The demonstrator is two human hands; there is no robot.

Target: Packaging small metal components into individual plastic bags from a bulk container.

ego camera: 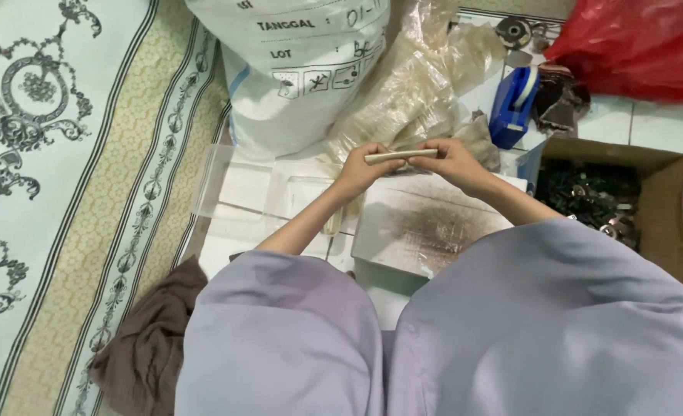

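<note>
A thin pale stick-like piece point(400, 156) is held level between both hands, above a smudged white board point(426, 223). My left hand point(363, 166) pinches its left end. My right hand point(451, 159) grips its right end. Both forearms reach out of wide lilac sleeves point(464, 331) that fill the bottom of the view.
A large white sack point(295, 69) and crumpled clear plastic bags point(418, 85) lie behind the hands. A cardboard box point(669, 208) of small dark metal parts sits right. A blue tape dispenser point(513, 104), a red bag point(642, 46), a brown cloth point(149, 339) and a patterned mat point(64, 192) surround.
</note>
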